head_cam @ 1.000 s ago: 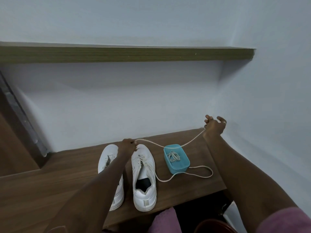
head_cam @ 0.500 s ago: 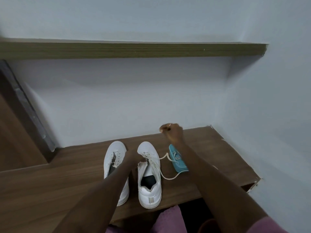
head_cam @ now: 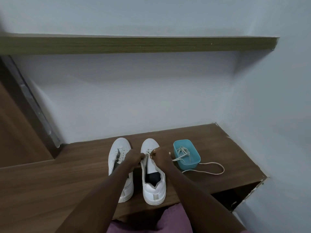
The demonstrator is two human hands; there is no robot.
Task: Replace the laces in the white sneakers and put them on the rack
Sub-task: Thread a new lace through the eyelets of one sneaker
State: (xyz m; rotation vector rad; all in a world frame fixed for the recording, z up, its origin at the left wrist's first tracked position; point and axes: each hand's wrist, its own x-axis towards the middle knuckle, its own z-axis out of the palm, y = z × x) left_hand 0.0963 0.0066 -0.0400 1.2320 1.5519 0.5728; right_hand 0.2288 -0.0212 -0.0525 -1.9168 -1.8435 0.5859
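Two white sneakers stand side by side on the wooden surface [head_cam: 50, 179], toes toward the wall. Beside the left sneaker [head_cam: 119, 153], the right sneaker [head_cam: 154, 187] has its tongue showing. Both my hands meet over the right sneaker's eyelets: my left hand [head_cam: 133, 158] grips the shoe's upper edge there, and my right hand [head_cam: 159, 156] pinches the cream lace [head_cam: 215, 173]. The lace trails right, past a teal box, and loops on the wood.
The teal plastic box [head_cam: 186, 163] with another coiled lace inside sits right of the shoes. A long wooden shelf [head_cam: 134, 45] runs along the wall above. White walls close the back and right. The surface ends at an open dark compartment [head_cam: 235, 195] lower right.
My right hand came back from far right, where it had pulled the lace taut, down to the right sneaker's eyelets. The lace now lies slack on the wood. The view tilted down.
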